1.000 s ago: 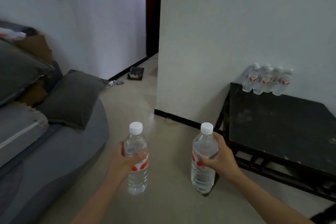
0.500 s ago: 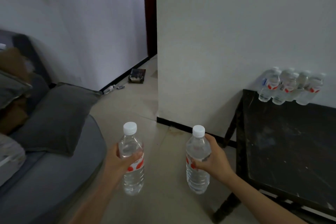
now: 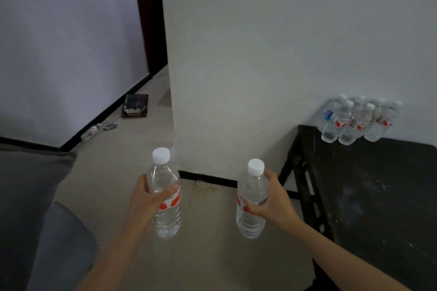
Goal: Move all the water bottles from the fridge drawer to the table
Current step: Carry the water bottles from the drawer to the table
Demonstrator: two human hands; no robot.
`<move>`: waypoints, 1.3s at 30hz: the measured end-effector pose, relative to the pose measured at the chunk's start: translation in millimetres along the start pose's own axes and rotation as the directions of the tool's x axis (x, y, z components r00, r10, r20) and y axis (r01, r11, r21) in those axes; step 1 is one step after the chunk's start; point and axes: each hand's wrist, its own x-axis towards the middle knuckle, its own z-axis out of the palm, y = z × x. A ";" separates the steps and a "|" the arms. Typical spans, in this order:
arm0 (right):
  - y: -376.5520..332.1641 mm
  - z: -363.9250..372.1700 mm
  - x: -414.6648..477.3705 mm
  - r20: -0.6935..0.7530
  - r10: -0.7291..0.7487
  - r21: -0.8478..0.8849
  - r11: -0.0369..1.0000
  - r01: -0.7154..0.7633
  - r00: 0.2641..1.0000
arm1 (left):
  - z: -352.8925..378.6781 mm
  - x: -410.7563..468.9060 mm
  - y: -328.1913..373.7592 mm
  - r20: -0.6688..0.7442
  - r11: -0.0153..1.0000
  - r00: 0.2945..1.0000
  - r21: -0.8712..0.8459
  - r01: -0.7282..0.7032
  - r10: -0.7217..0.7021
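Head view: gripping one water bottle (image 3: 166, 217) in the left fingers (image 3: 163, 194) at 7 o'clock and a second bottle (image 3: 250, 222) in the right fingers (image 3: 272, 179) at 5 o'clock, both upright above the floor (image 3: 212, 255); counter (image 3: 378, 196) off at 4 o'clock, not reached yet; could topple the bottle cluster (image 3: 354, 123) packed at 3 o'clock if set down too close; red-and-white labels, can't read any wording; one blue label too.

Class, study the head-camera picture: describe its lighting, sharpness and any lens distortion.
Head view: dim, flat indoor light with no harsh glare. Head view: the left-hand bottle and right-hand bottle look fairly sharp, while the bottle cluster on the table is softer. Head view: wide-angle bend makes that cluster and the wall corner lean.
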 end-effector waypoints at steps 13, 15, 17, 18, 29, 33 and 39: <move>66.1 -72.1 40.8 -0.400 0.323 0.070 0.944 -0.323 0.858 | 129.9 118.4 3.5 0.266 1.000 0.964 0.024 0.010 -0.016; 89.4 -91.0 48.2 -0.452 0.351 0.088 0.932 -0.351 0.820 | 167.7 129.8 8.3 0.314 0.999 0.949 0.030 -0.032 0.021; 108.4 -107.6 59.4 -0.472 0.370 0.078 0.921 -0.381 0.800 | 201.2 136.9 11.8 0.331 0.998 0.943 0.028 -0.058 0.046; 117.2 -116.0 66.7 -0.487 0.378 0.071 0.916 -0.395 0.788 | 217.8 141.8 15.5 0.342 0.997 0.938 0.032 -0.065 0.050; 202.0 -202.3 138.1 -0.603 0.419 0.190 0.902 -0.387 0.679 | 381.1 189.9 31.1 0.534 0.962 0.844 0.203 -0.183 0.048; 227.0 -220.1 141.7 -0.638 0.475 0.231 0.869 -0.437 0.606 | 432.7 200.9 36.1 0.626 0.950 0.780 0.243 -0.196 0.001; 261.1 -244.7 148.6 -0.690 0.552 0.280 0.800 -0.531 0.468 | 525.9 219.1 44.3 0.781 0.951 0.624 0.187 -0.245 0.007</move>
